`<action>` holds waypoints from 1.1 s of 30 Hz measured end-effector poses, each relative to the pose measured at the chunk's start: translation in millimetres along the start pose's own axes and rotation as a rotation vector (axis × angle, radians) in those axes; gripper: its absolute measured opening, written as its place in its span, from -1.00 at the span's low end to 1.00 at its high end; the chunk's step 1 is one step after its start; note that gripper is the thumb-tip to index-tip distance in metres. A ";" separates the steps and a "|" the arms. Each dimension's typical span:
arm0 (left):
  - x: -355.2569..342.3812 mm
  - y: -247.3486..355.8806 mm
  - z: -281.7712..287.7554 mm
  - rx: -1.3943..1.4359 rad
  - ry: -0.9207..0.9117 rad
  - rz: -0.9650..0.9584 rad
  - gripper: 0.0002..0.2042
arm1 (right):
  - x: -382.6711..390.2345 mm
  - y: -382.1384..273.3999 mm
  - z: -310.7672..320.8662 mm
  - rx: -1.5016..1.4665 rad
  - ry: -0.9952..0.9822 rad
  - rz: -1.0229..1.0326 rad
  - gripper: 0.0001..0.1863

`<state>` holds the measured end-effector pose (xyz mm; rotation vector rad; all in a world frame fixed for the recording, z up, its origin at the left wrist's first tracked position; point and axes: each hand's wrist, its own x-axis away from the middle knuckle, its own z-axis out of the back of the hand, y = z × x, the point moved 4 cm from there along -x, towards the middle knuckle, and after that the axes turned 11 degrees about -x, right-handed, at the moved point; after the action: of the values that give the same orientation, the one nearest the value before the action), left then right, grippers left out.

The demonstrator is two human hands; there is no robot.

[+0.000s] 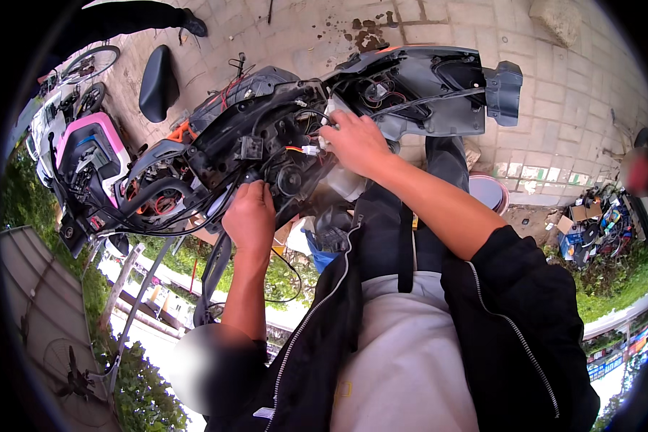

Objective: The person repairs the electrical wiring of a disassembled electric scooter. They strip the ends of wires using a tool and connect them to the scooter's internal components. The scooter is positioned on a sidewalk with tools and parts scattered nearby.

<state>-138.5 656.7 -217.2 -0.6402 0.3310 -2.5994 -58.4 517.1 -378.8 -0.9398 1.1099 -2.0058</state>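
A partly stripped scooter (216,147) stretches across in front of me, its inner frame and wiring bare. My left hand (250,216) is closed with curled fingers at its near side, beside black cables and a round black part (289,180); what the fingertips grip is hidden. Farther right, my right hand (358,142) has its thumb and fingers drawn together among wires in the middle of the frame. Whatever it pinches is too small to make out. Just left of those fingertips lies a white plug connector (310,150) with orange and red wires.
A black seat (158,84) lies on the paving beyond the scooter. Another scooter with a pink-edged panel (115,133) stands at left. At right are a round tub (488,193) and a pile of boxes and parts (590,227). A person's dark-clothed leg (133,20) shows at upper left.
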 end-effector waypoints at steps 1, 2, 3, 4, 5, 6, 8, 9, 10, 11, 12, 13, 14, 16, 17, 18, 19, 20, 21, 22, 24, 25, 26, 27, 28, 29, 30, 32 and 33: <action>0.6 0.4 -1.5 -0.007 0.020 -0.002 -0.91 | 3.7 1.5 1.8 -0.026 0.023 -0.010 -0.84; 1.1 0.6 -2.9 -0.015 0.041 -0.004 -0.92 | 8.5 4.0 3.8 -0.033 0.076 -0.031 -0.82; 1.9 0.7 -3.7 -0.021 0.062 -0.008 -0.93 | 13.7 7.8 5.2 -0.126 0.095 -0.104 -0.80; 1.9 1.0 -4.6 -0.021 0.058 -0.005 -0.93 | 18.6 11.7 6.7 -0.217 0.116 -0.177 -0.78; 1.6 1.6 -4.8 -0.021 0.055 -0.001 -0.93 | 23.0 17.9 7.3 -0.309 0.137 -0.251 -0.76; 0.2 2.5 -4.0 -0.023 0.054 -0.001 -0.93 | 24.7 25.6 2.9 -0.323 0.113 -0.288 -0.62; -0.4 2.1 -4.3 -0.002 0.021 0.030 -0.90 | 28.0 35.3 -8.4 -0.499 0.094 -0.352 -0.53; -0.3 1.6 -5.5 0.007 0.005 0.045 -0.89 | 26.6 33.6 -7.9 -0.587 0.086 -0.384 -0.49; -0.2 1.8 -5.5 0.018 0.017 0.048 -0.89 | 23.9 30.2 -10.2 -0.624 0.026 -0.406 -0.45; -0.2 2.1 -5.3 0.029 0.029 0.051 -0.90 | 19.8 25.4 -13.6 -0.662 -0.035 -0.429 -0.42; 0.7 2.1 -5.4 0.038 0.037 0.052 -0.90 | 15.8 18.4 -15.8 -0.701 -0.096 -0.455 -0.38; 0.6 2.2 -5.9 0.029 0.031 0.047 -0.90 | 12.5 15.6 -16.8 -0.678 -0.078 -0.470 -0.38; 0.2 2.4 -6.4 0.019 0.025 0.042 -0.90 | 9.6 13.2 -18.4 -0.654 -0.059 -0.486 -0.37; -1.8 4.0 -6.9 -0.001 0.022 0.041 -0.90 | 7.1 13.0 -24.1 -0.561 0.055 -0.523 -0.39; -1.2 5.2 -6.7 -0.013 0.023 0.042 -0.91 | 8.0 11.8 -29.8 -0.536 0.080 -0.526 -0.40; -0.3 6.0 -7.0 -0.025 0.023 0.045 -0.91 | 8.2 8.0 -31.1 -0.510 0.104 -0.530 -0.41; 0.1 6.3 -8.2 -0.027 0.031 0.045 -0.91 | 8.9 4.5 -31.8 -0.484 0.129 -0.533 -0.43; 0.6 6.4 -10.1 -0.029 0.040 0.045 -0.91 | 11.4 2.2 -33.7 -0.494 0.096 -0.558 -0.46; 1.3 5.9 -10.6 -0.035 0.047 0.045 -0.92 | 11.4 3.2 -34.8 -0.547 0.125 -0.543 -0.46; 1.9 6.2 -10.9 -0.041 0.061 0.038 -0.93 | 11.5 4.6 -36.0 -0.601 0.156 -0.527 -0.46; 2.3 7.0 -12.3 -0.053 0.093 0.021 -0.94 | 11.4 6.4 -36.4 -0.689 0.193 -0.514 -0.47; 1.8 7.8 -12.7 -0.052 0.088 0.022 -0.94 | 11.8 6.6 -35.7 -0.725 0.200 -0.517 -0.47; 1.1 9.4 -12.2 -0.052 0.082 0.021 -0.94 | 12.5 6.4 -35.0 -0.761 0.208 -0.520 -0.47; 0.8 10.7 -12.1 -0.051 0.077 0.023 -0.93 | 14.9 6.8 -37.0 -0.787 0.223 -0.516 -0.47; 0.4 11.3 -12.3 -0.043 0.078 0.035 -0.93 | 17.9 6.7 -39.0 -0.813 0.238 -0.511 -0.47; -0.2 11.9 -12.4 -0.035 0.080 0.047 -0.93 | 20.6 7.3 -40.5 -0.839 0.254 -0.506 -0.48; -0.2 12.1 -12.1 -0.027 0.079 0.058 -0.93 | 23.4 7.1 -39.7 -0.804 0.239 -0.497 -0.49; -0.2 12.9 -11.1 -0.028 0.085 0.070 -0.93 | 29.0 9.2 -36.4 -0.733 0.210 -0.476 -0.52; -0.4 13.2 -10.7 -0.027 0.090 0.076 -0.93 | 30.0 11.5 -33.3 -0.743 0.195 -0.470 -0.56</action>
<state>-138.7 646.6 -230.9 -0.5112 0.4109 -2.5599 -99.5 501.8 -393.5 -1.5045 1.9636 -2.0924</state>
